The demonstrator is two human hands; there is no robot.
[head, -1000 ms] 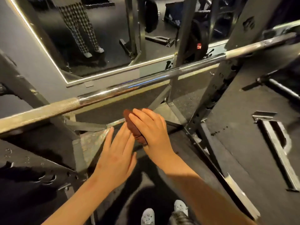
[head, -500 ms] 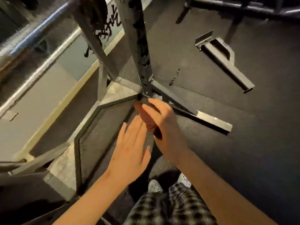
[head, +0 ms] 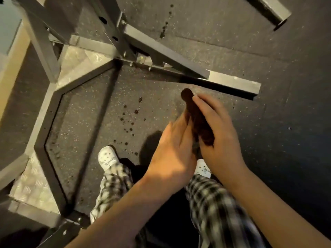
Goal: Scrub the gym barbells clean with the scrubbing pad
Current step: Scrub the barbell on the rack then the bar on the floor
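— Is there any writing to read down there?
— Only dark marks on the toe of the left white shoe (head: pixel 108 157), and they are too blurred to make out.
— Where is the scrubbing pad (head: pixel 197 119)?
— Between the person's two hands, held in the air above the floor (head: pixel 268 51). It is dark reddish-brown and stands on edge, and its far end pokes out past the fingertips.
— Which hand has hold of it?
— The right hand (head: pixel 220 140). Its fingers curl over the pad's right face and top edge and grip it. The left hand (head: pixel 172 158) is flat, fingers straight and together, laid along the pad's left side. The fingertips seem to touch the pad, though motion blur smears that spot.
— And under the hands?
— Dark speckled rubber flooring, with a scatter of dark spots (head: pixel 129 120) just left of the hands. The person stands on it in checked trousers (head: pixel 215 203). The right white shoe (head: pixel 203 169) is mostly hidden behind the wrists.
— The surroundings?
— A grey steel rack base (head: pixel 161 51) crosses the floor beyond the hands. Its beams meet at a bolted joint, and one beam end lies just past the pad. Panels of ribbed metal plate (head: pixel 78 58) fill the corners on the left. Another steel foot (head: pixel 268 9) lies at the upper right, well apart from the hands.
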